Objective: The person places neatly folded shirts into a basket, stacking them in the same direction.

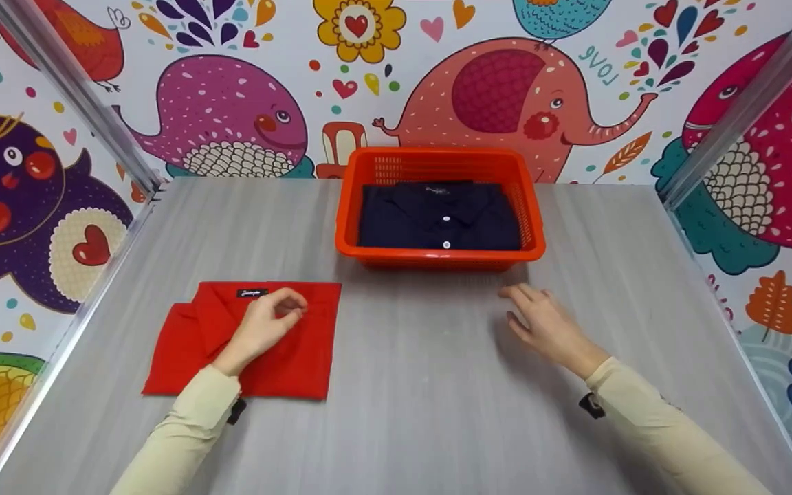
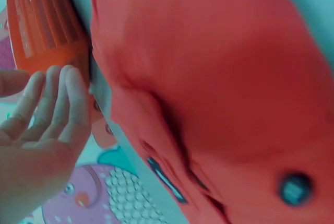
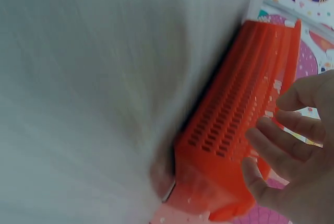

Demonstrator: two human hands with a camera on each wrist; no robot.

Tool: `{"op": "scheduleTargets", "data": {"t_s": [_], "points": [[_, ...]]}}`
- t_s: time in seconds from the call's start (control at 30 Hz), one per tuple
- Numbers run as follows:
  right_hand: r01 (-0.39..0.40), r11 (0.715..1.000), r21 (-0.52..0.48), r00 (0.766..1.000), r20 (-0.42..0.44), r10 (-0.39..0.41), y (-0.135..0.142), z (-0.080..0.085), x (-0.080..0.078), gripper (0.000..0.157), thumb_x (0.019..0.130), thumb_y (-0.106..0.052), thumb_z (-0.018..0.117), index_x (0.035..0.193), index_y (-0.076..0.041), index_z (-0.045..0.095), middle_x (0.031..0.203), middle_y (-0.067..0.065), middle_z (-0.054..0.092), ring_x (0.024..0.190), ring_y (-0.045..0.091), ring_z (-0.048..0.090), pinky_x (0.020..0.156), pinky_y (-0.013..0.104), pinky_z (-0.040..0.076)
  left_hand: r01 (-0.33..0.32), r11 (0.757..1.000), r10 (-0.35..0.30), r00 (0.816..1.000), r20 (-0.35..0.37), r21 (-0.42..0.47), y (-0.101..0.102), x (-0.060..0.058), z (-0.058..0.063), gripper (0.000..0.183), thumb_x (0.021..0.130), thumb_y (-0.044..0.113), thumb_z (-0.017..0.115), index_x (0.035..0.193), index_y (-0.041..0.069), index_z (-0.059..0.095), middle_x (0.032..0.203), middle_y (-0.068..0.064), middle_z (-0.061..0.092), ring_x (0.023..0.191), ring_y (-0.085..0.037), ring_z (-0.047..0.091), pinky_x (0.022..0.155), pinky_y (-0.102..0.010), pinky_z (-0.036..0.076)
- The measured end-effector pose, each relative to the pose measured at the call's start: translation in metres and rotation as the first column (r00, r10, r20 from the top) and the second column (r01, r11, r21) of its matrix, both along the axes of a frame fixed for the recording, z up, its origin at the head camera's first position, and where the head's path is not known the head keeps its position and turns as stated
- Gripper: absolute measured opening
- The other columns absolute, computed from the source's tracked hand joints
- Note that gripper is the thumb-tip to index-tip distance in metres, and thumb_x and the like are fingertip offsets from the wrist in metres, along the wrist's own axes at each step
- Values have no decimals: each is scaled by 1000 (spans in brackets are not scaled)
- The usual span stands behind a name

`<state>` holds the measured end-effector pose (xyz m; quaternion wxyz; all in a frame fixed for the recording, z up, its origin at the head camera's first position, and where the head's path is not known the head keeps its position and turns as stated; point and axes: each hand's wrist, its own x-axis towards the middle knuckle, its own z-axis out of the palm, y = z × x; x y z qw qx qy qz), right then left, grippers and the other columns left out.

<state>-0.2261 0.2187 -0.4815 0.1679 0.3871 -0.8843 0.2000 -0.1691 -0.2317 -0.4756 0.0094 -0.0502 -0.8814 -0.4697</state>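
Observation:
A folded red collared shirt (image 1: pixel 300 364) lies flat on the table at the left, its dark label (image 1: pixel 251 293) showing at the neck. My left hand (image 1: pixel 269 326) hovers over this shirt with loosely bent fingers and nothing held; in the left wrist view the fingers (image 2: pixel 52 98) are apart from the cloth. At the back middle stands an orange plastic basket (image 1: pixel 441 256) with a folded navy shirt (image 1: pixel 403 220) inside, white buttons facing up. My right hand (image 1: pixel 547 326) is in the air just in front of the basket's right front corner, fingers spread and relaxed, holding nothing.
The grey wooden-patterned table (image 1: pixel 423 412) carries both the basket and the red shirt. Walls printed with cartoon animals (image 1: pixel 231 110) close it in at the back and sides, with metal posts (image 1: pixel 746 103) at the corners.

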Motion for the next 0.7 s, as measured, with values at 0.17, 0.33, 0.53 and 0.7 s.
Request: {"op": "scheduleTargets", "data": {"t_s": [0.17,0.33,0.53,0.7], "points": [[-35,999,5,999,38,35,-7,-9,8,34,76,6,72,106,-1,59,95,9,66,85,27,66,73,49,50,-87,995,87,996,-5,-50,-28,13,0,17,91,-2,59,107,-3,64,104,-13,66,95,-28,61,83,-40,50],[-58,998,-15,997,55,59,-9,-19,11,36,74,6,72,107,-2,58,88,8,67,80,24,66,72,49,50,-166,965,150,984,-94,-203,-63,25,-1,17,89,-4,59,106,-7,62,102,-19,63,94,-33,59,81,-46,51],[-67,997,-25,994,88,69,-11,-27,15,34,76,5,70,107,-2,58,82,4,66,77,21,66,72,51,49,-270,911,222,958,-183,-311,-102,40,-3,15,87,-3,58,101,-10,59,99,-30,58,93,-46,55,84,-57,44],[-54,998,-29,990,130,58,-8,-28,18,32,78,3,67,109,-2,58,81,5,66,77,20,66,73,52,48,-301,906,299,953,-54,-296,-129,47,-11,29,91,2,56,112,-18,49,107,-39,51,98,-52,50,88,-60,41]]}}
